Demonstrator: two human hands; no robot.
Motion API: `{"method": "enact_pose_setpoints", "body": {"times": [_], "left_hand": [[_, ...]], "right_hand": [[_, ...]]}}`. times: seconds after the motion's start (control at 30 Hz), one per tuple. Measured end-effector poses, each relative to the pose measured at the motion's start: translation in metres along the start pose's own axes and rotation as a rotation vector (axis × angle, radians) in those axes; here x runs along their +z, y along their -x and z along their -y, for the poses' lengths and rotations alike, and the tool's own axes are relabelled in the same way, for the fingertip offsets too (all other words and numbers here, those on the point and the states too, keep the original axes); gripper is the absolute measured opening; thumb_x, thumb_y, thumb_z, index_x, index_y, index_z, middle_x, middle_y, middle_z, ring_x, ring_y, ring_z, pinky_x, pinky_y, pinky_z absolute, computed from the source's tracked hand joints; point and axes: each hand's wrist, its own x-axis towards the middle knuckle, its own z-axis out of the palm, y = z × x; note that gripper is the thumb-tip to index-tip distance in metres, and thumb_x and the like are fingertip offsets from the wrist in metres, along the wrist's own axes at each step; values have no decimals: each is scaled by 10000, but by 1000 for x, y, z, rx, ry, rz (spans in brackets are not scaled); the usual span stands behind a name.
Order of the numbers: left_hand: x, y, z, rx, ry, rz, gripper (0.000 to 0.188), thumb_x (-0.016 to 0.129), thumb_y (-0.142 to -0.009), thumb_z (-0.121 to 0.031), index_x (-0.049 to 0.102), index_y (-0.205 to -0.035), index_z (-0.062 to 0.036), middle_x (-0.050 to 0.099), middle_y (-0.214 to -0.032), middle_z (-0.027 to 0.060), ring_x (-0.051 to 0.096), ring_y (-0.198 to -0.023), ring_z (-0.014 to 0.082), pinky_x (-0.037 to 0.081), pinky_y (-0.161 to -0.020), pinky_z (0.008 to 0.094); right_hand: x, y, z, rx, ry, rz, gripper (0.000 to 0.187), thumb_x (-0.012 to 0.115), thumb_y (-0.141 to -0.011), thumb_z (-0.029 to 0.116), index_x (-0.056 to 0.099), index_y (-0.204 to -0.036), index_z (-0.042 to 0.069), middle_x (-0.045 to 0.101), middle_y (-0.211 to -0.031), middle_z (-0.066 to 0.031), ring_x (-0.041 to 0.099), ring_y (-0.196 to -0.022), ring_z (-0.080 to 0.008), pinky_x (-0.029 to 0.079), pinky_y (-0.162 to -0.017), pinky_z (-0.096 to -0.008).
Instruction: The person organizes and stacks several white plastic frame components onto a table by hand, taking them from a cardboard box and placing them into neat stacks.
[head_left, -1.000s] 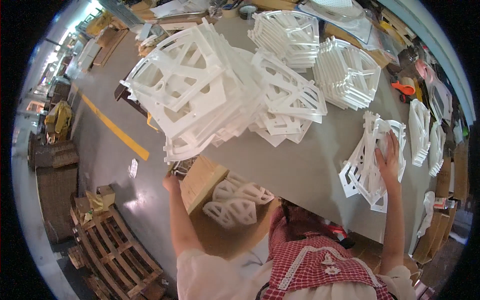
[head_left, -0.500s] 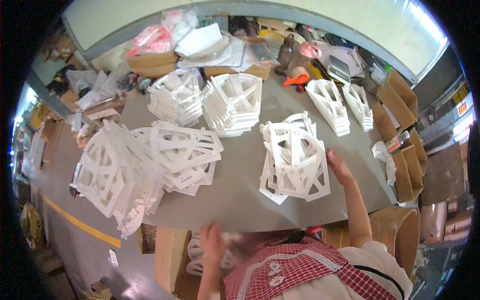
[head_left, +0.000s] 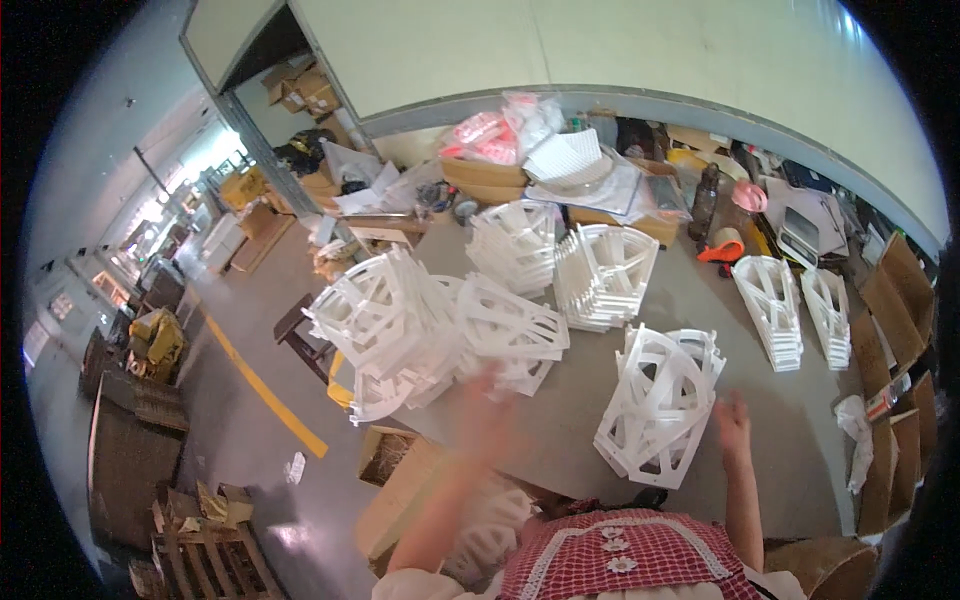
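Nearest, an open carton (head_left: pixel 395 512) holds white parts (head_left: pixel 488 535) by the left forearm. The left hand (head_left: pixel 490 418), half a second ago low at the near edge, now blurs in front of the large pile (head_left: pixel 385 318) of white frames; its grip I cannot tell. The right hand (head_left: pixel 735 430) (fingers loosely apart, holding nothing) is just beside the small stack (head_left: pixel 662 400) on the tabletop (head_left: pixel 570 440). Farther right, a bottle's (head_left: pixel 881 402) label is too small to read.

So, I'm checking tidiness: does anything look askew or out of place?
The left heap of white parts sits skewed and spread, unlike the neater stacks farther right. A white scrap also lies on the floor.
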Motion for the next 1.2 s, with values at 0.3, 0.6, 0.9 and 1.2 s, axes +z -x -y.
{"method": "enact_pose_setpoints", "body": {"times": [0.3,0.6,0.9,1.2], "left_hand": [[-185,-75,122,-747,599,-416,641,723,-805,-534,526,-1153,-33,565,-975,95,563,-907,217,520,-779,395],[-200,-122,125,-940,514,-117,605,732,-685,-548,590,-1017,-63,530,-757,54,512,-669,182,436,-622,328],[-184,-146,75,-527,316,-621,434,763,-642,-373,650,-758,29,580,-664,72,576,-657,192,476,-676,358],[-176,-97,-49,-40,318,-573,193,759,-703,-80,583,-767,-33,552,-686,-13,476,-632,76,395,-599,234]], "right_hand": [[27,-28,53,-246,54,90,545,610,-943,141,380,-1422,18,494,-1343,-151,558,-1076,-189,421,-968,-329],[-8,-31,24,-233,146,197,521,619,-878,51,440,-1366,14,522,-1297,-110,584,-850,-110,464,-823,-267],[4,-27,78,-511,49,176,408,522,-872,-52,476,-1276,-20,530,-1308,-133,682,-872,-189,519,-765,-291],[65,-3,123,-248,-131,454,430,586,-897,-18,469,-1305,51,680,-1019,-122,678,-951,-207,523,-853,-313]]}}
